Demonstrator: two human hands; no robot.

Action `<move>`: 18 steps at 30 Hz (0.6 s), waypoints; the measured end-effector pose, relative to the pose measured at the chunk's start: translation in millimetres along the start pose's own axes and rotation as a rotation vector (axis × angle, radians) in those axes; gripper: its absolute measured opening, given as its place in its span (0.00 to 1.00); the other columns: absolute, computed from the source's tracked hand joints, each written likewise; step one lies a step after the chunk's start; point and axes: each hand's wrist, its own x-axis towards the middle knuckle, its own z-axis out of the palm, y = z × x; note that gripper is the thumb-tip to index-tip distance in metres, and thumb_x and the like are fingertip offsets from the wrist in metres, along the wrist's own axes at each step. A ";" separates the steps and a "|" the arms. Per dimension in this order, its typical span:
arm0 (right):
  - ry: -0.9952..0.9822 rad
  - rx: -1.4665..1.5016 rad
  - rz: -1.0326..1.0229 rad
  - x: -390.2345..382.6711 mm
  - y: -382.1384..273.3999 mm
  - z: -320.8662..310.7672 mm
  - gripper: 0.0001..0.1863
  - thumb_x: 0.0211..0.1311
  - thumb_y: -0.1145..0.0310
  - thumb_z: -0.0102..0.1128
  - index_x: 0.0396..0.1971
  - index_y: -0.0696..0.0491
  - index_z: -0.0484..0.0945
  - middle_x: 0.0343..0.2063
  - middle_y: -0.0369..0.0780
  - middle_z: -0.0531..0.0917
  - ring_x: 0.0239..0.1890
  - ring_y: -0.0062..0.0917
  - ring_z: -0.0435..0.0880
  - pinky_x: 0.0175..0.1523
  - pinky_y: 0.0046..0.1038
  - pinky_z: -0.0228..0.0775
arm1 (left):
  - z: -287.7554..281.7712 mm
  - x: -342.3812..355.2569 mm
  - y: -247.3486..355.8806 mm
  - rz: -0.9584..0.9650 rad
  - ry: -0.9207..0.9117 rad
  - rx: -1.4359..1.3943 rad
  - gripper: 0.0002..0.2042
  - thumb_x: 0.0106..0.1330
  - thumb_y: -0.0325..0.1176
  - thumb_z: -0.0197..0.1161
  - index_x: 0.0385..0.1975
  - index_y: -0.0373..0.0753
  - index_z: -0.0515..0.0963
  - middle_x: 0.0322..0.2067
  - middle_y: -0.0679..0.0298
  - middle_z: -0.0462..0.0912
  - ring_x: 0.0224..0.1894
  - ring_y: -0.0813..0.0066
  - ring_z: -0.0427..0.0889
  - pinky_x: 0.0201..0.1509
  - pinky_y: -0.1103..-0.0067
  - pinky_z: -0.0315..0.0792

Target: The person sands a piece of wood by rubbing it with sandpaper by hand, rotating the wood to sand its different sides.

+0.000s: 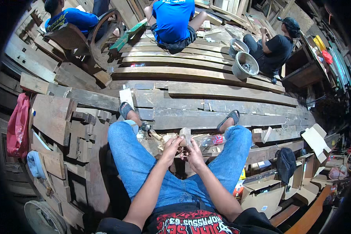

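Between my knees, my left hand (171, 149) is closed around a small pale brown piece of wood (186, 133), which sticks up above the fingers. My right hand (195, 154) touches the lower right of the same piece, its fingers curled. Whether a tool is also in the right hand is too small to tell. Below and beyond the hands, wood shavings and chips (163, 141) lie on the floor between my feet. To the right of the hands is a clear plastic bottle with a red label (217, 139).
Long wooden planks (222, 90) lie across the floor ahead. Two grey buckets (245, 66) stand near a seated person in black (279, 48). Two people in blue shirts (173, 21) sit farther off. Stacked boards (52, 117) are on my left, cardboard boxes (263, 201) on my right.
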 end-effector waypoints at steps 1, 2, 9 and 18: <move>0.001 0.000 -0.001 0.3 0.1 -1.0 0.22 0.74 0.68 0.44 0.65 0.45 0.57 0.36 0.40 0.81 0.27 0.20 0.79 0.31 0.22 0.74 | -0.2 1.7 -0.8 -0.001 -0.001 0.000 0.13 0.69 0.41 0.58 0.47 0.42 0.75 0.31 0.70 0.77 0.28 0.81 0.73 0.20 0.83 0.66; 0.002 -0.009 0.009 0.3 -0.4 -1.8 0.22 0.74 0.67 0.44 0.65 0.44 0.58 0.35 0.39 0.80 0.27 0.19 0.80 0.32 0.22 0.74 | -0.1 3.3 -0.8 -0.006 -0.005 0.013 0.13 0.69 0.41 0.58 0.48 0.41 0.75 0.31 0.70 0.77 0.28 0.81 0.73 0.21 0.83 0.66; -0.007 0.004 0.007 3.0 4.1 -4.2 0.22 0.74 0.67 0.44 0.65 0.45 0.58 0.35 0.38 0.81 0.27 0.19 0.80 0.32 0.22 0.75 | -6.6 9.0 -8.6 0.022 0.017 0.012 0.14 0.68 0.39 0.59 0.48 0.39 0.75 0.32 0.68 0.78 0.29 0.81 0.74 0.21 0.82 0.68; 0.219 -0.423 -0.103 11.0 14.6 -16.8 0.20 0.67 0.71 0.50 0.58 0.51 0.65 0.41 0.39 0.81 0.41 0.22 0.82 0.40 0.26 0.75 | 3.4 -0.1 2.3 0.101 0.119 -0.036 0.20 0.60 0.20 0.53 0.54 0.29 0.65 0.44 0.55 0.78 0.43 0.69 0.81 0.47 0.75 0.75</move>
